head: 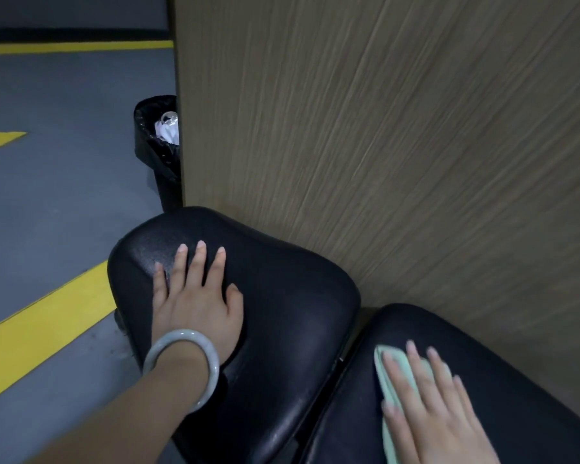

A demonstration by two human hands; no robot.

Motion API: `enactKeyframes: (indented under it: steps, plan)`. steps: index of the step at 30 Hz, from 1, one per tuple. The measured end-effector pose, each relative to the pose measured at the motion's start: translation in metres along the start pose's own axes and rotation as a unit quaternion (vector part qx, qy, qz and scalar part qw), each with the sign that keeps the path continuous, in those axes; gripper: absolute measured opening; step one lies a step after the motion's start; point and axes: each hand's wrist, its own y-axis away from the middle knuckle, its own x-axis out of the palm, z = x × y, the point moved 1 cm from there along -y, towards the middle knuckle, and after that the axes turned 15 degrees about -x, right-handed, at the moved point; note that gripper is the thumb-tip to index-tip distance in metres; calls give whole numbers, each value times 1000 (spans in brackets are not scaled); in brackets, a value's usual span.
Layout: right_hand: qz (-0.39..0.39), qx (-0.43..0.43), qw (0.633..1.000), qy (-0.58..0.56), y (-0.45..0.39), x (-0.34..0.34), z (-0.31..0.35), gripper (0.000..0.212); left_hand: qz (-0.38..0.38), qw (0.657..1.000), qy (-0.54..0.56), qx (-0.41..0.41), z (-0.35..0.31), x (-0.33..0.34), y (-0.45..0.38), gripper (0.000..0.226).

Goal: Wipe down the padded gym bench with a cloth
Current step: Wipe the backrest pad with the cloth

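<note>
The gym bench has two black padded sections: a seat pad [282, 296] in the middle and a longer pad [482, 380] at the lower right, with a narrow gap between them. My left hand [195, 299] rests flat on the seat pad, fingers straight and spread, a pale bangle on its wrist. My right hand [436, 406] presses flat on a light green cloth [390, 440] lying on the longer pad; the hand is blurred and covers most of the cloth.
A wood-grain panel [382, 128] stands right behind the bench. A black bin [154, 142] lined with a bag and holding white trash sits at the panel's left edge. Grey floor [64, 212] with yellow stripes [44, 326] lies to the left.
</note>
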Motion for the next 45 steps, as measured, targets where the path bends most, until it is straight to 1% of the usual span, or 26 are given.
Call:
enactKeyframes:
  steps: [2, 4, 7, 9, 11, 12, 13, 16, 17, 19, 21, 22, 25, 26, 28, 30, 32, 33, 35, 38, 41, 45]
  plan:
    - [66, 28, 997, 0, -31, -5, -13, 63, 0, 1000, 1, 0, 0, 0, 0, 72]
    - [78, 38, 996, 12, -61, -2, -22, 75, -6, 1000, 3, 0, 0, 1, 0, 71]
    - [130, 44, 991, 8, -95, -3, -37, 92, -11, 1000, 1, -1, 1, 2, 0, 71]
    - [141, 11, 989, 37, -109, -3, -44, 99, -12, 1000, -2, 1, 1, 3, 0, 71]
    - [133, -20, 990, 52, -112, -4, -43, 112, -13, 1000, 1, -1, 0, 3, 0, 72]
    - [122, -26, 991, 43, -108, -4, -41, 114, -11, 1000, 2, -1, 0, 2, 0, 72]
    - [110, -32, 993, 30, -101, -6, -38, 110, -9, 1000, -2, -1, -1, 2, 0, 72]
    - [81, -60, 995, 20, -68, -8, -27, 78, -6, 1000, -9, -4, 0, 1, 1, 72]
    - [75, -67, 995, 14, -56, -7, -24, 72, -5, 1000, -8, -6, -1, 0, 1, 72]
    - [59, -79, 995, 5, -41, -3, -23, 68, -2, 1000, -9, -5, -1, -1, 0, 72]
    - [67, -69, 995, -7, -44, -4, -27, 70, -1, 1000, -10, -7, -2, -1, 1, 71]
    - [80, -54, 995, -8, -53, -6, -29, 77, -1, 1000, -9, -8, -2, -1, 1, 71]
    - [113, -6, 994, 9, -87, -5, -35, 112, 0, 1000, -10, -8, -2, -1, 1, 66]
    - [116, 12, 993, 18, -95, -3, -35, 119, -1, 1000, -8, -10, -1, -1, 1, 67]
    - [110, 39, 993, 29, -104, -5, -29, 122, 1, 1000, -12, -12, -2, 0, 1, 71]
    - [98, 51, 993, 30, -96, -3, -17, 114, 6, 1000, -14, -11, -2, -1, 1, 72]
    - [78, 56, 995, 25, -76, -2, 1, 96, 10, 1000, -13, -11, -2, -2, 1, 72]
    - [68, 59, 996, 4, -65, -3, 12, 89, 10, 1000, -12, -11, -2, -3, 1, 72]
    - [54, 56, 997, -23, -45, -3, 29, 86, 13, 1000, -11, -12, -2, -4, 2, 70]
    - [52, 68, 996, -40, -38, -4, 33, 85, 16, 1000, 3, -11, -3, -5, 2, 61]
    - [112, 100, 988, -22, -60, -9, 18, 84, 19, 1000, 6, -8, -2, -5, 3, 60]
    - [130, 184, 973, -53, -85, -13, 4, 56, 14, 1000, 16, -11, -2, -5, 2, 65]
